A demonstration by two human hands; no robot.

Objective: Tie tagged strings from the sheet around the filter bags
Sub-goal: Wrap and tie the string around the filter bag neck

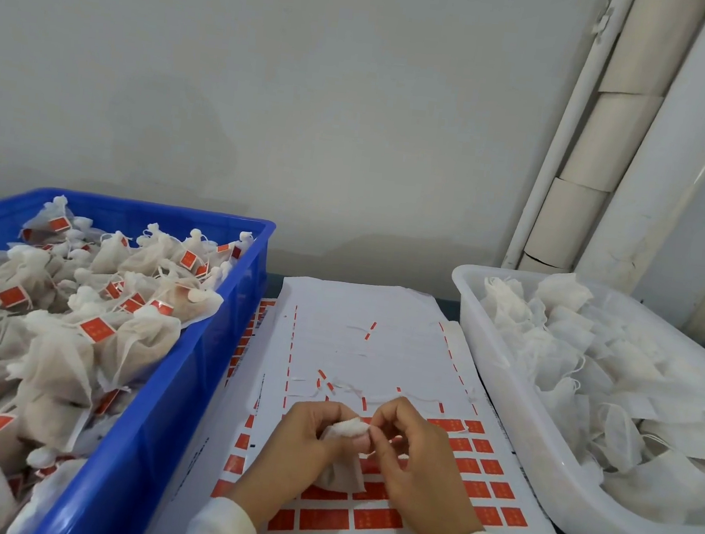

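Head view — both hands' fingers (361, 435) pinching one filter bag (340, 474) above the sheet (377, 347).

Nothing can be read: the red tags (376, 519) on the sheet (364, 307) at lower centre and those in the blue crate (182, 383) at left bear only faint, blurred marks

Counts, bench view.
Two bins: one blue (182, 379), one white (502, 395). One sheet (364, 307) between them. Two hands, left (302, 440) and right (414, 447), on one bag (340, 474). Bags in bins and tags on sheet: too many to count.
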